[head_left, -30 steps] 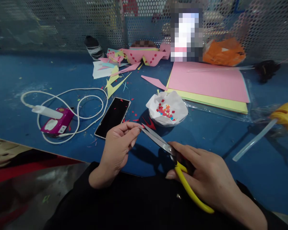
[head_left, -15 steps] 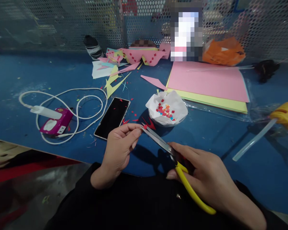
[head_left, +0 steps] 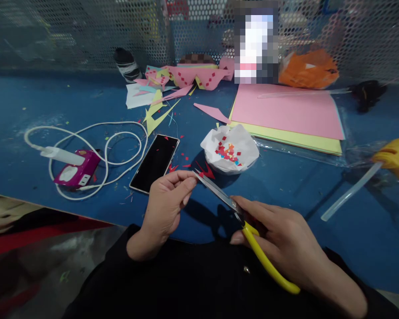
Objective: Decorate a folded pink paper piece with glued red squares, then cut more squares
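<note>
Thumb and fingertips of my left hand (head_left: 166,215) are pinched together at the tips of the scissors (head_left: 221,194). A tiny piece of red paper (head_left: 201,175) shows at the blades beside those fingertips; the pinch itself hides most of what it holds. My right hand (head_left: 284,235) grips the scissors, whose yellow handle runs below the palm. Just beyond the blades stands a bowl lined with white paper (head_left: 211,144), holding small red, orange and blue paper bits. Red paper scraps (head_left: 204,169) lie on the blue table between the bowl and my left hand.
A black-screened phone (head_left: 154,164) lies left of my left hand, near a purple power adapter (head_left: 78,170) with a looped white cable (head_left: 124,135). Behind are pink and yellow paper sheets (head_left: 286,110), cut paper masks (head_left: 208,77) and an orange bag (head_left: 307,71). A yellow-handled glue gun (head_left: 394,157) lies right.
The view has shifted very slightly. Both hands keep nearly the same pose at the scissors, and the small red piece is still at the blades.
</note>
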A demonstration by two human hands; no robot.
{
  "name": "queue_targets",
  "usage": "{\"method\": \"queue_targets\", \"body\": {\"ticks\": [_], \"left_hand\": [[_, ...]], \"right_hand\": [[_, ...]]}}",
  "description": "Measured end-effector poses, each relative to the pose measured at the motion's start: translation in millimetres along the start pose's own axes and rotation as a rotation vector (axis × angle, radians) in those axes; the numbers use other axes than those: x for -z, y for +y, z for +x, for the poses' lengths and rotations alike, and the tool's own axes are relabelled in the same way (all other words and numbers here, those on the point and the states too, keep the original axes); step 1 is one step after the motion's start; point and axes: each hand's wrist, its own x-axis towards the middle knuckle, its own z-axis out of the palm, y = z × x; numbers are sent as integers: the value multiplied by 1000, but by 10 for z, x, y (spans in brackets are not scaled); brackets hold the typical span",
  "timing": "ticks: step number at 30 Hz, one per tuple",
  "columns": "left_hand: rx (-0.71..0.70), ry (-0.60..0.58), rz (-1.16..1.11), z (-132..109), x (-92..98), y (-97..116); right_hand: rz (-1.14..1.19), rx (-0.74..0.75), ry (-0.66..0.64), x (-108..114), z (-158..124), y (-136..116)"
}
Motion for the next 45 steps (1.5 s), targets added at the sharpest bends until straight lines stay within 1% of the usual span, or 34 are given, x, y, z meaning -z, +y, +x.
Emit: {"method": "queue_targets", "body": {"ticks": [4, 10, 13, 17, 21, 25, 28, 32, 36, 41, 45], "left_hand": [[-7, -12, -9, 10, 3, 0], [-4, -20, 27, 26, 28, -13], [-16, -31, 51, 36, 43, 5], [-20, -63, 96, 48, 73, 58], [-51, -110, 141, 59, 74, 149], [-54, -179, 169, 95, -22, 280], [-50, -216, 208, 165, -144, 377], [-91, -227, 240, 311, -301, 464], [-134, -213, 242, 444, -386, 459], [-82, -200, 234, 524, -403, 393], [-62, -186, 249, 533, -422, 387]], "right_hand": [[51, -24, -11, 4, 5, -10], [115, -54, -62, 1, 51, -15], [150, -112, -67, 12, 46, -16], [203, -186, -17, 42, 12, 8], [220, -185, 54, 95, 4, 47], [218, -184, 60, 185, 40, 48], [233, -240, 90, 249, 98, 17], [288, -323, 148, 297, 195, -9], [300, -367, 145, 299, 218, 55], [170, -363, 78, 279, 174, 150], [179, -338, 45, 279, 179, 152]]}}
